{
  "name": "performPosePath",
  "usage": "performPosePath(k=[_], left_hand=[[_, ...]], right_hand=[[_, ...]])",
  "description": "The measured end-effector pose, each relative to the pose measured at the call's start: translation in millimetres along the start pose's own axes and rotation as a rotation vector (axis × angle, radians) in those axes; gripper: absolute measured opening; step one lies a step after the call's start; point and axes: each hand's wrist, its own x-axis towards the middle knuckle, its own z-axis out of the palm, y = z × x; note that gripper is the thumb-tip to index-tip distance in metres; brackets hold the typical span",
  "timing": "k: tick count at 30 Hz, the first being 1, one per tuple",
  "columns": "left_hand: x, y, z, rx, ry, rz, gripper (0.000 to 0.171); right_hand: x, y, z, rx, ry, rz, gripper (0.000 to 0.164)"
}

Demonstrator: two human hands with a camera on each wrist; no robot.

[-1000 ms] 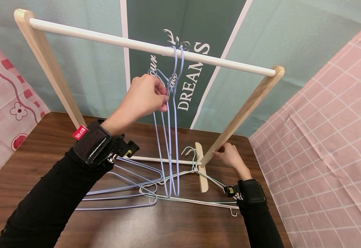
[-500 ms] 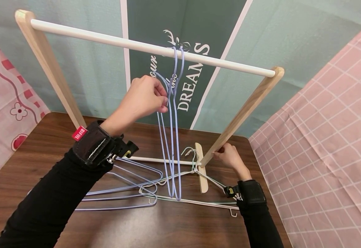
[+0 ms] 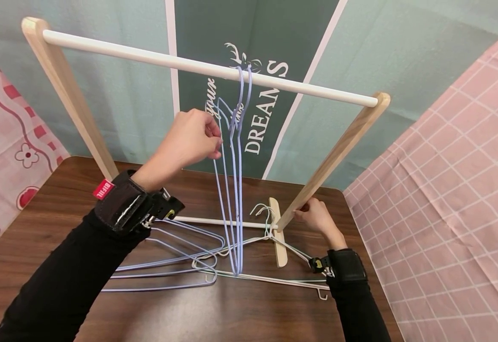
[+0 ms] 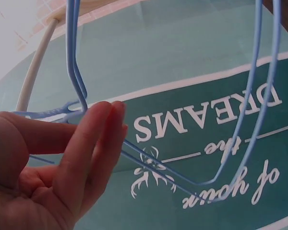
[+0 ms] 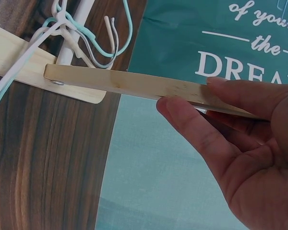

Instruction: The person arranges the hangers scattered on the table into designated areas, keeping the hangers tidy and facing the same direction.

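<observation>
A wooden rack with a white rod [image 3: 155, 55] stands on the brown table [image 3: 61, 213]. Two light blue wire hangers [image 3: 241, 142] hang from the rod. My left hand [image 3: 191, 137] is raised just left of them and pinches the neck of a third light blue hanger [image 3: 220, 156], whose hook sits below the rod. The left wrist view shows that neck [image 4: 62, 111] between thumb and fingertips [image 4: 103, 124]. My right hand [image 3: 317, 216] grips the rack's right wooden leg [image 3: 338, 152] low down; its thumb and fingers [image 5: 201, 129] wrap the leg [image 5: 134, 85].
More blue hangers [image 3: 180, 249] lie flat on the table under my left forearm, and white and green hangers [image 3: 274, 279] lie by the rack's foot [image 3: 277, 237]. A green banner [image 3: 266, 118] hangs behind. Pink checked cloth [image 3: 445, 190] borders the right side.
My left hand has shifted slightly left and down with its hanger. The hanging hangers' lower ends have swung a little left. The right hand has stayed on the leg.
</observation>
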Motion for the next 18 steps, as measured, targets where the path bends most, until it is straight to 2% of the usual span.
performPosePath(k=[11, 18], left_hand=[[-5.0, -17.4, -2.4, 0.092, -0.045, 0.020, 0.008], [-10.5, -32.2, -4.4, 0.119, -0.080, -0.005, 0.005]], right_hand=[[-0.1, 0.5, -0.1, 0.027, -0.009, 0.012, 0.023], [-0.4, 1.0, -0.2, -0.003, 0.004, -0.011, 0.022]])
